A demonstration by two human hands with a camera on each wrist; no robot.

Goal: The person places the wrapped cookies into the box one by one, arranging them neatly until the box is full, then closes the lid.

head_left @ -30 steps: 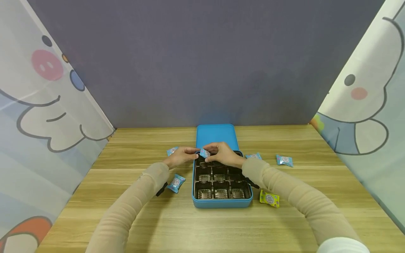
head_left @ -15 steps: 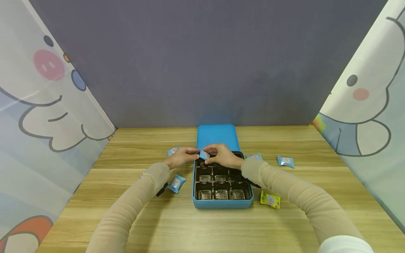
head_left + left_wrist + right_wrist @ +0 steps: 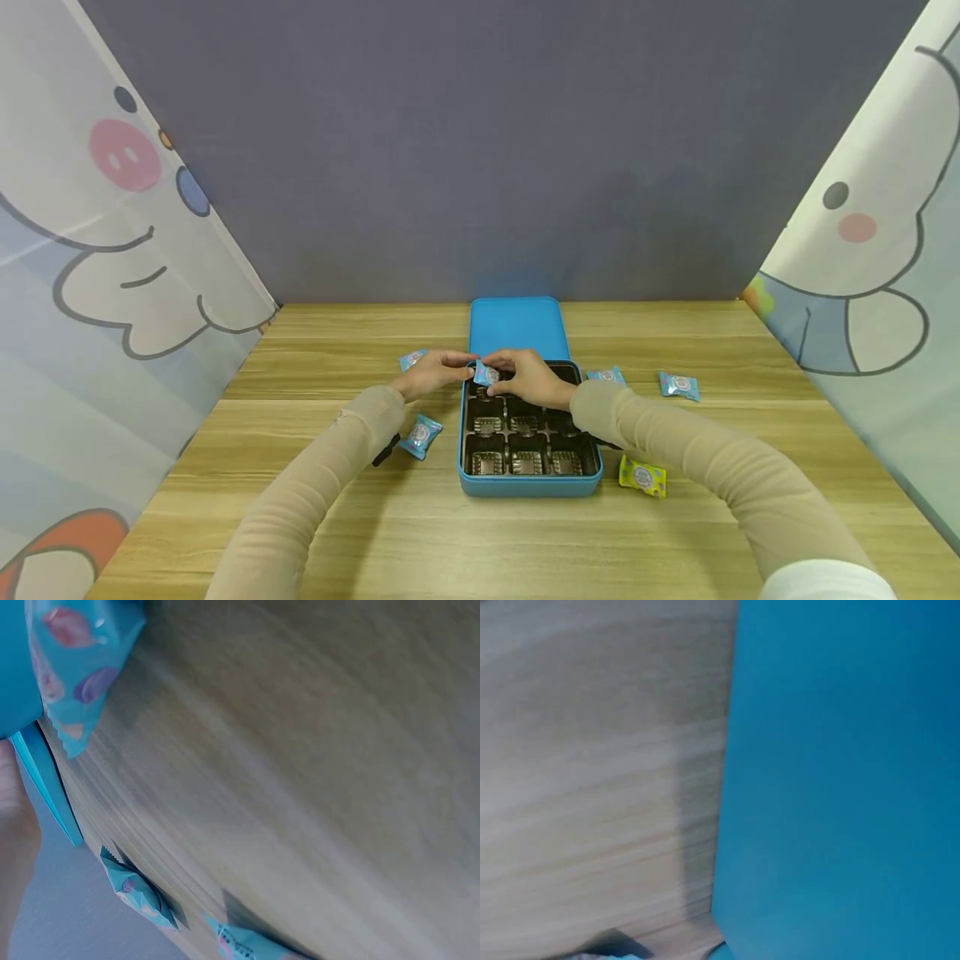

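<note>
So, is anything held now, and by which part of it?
The right hand pinches a small blue glossy packet: thumb at its near edge, fingers at the far edge. Whether the left hand also grips it cannot be told.

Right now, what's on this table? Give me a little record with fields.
Box: blue, open, three front compartments empty
Lid: blue, behind the box
Right hand: pinches a small blue packet at the box's far-left corner
Left hand: fingertips beside that packet, contact unclear
Left of box, head view: two blue packets
Right of box, head view: two blue packets, one yellow packet
</note>
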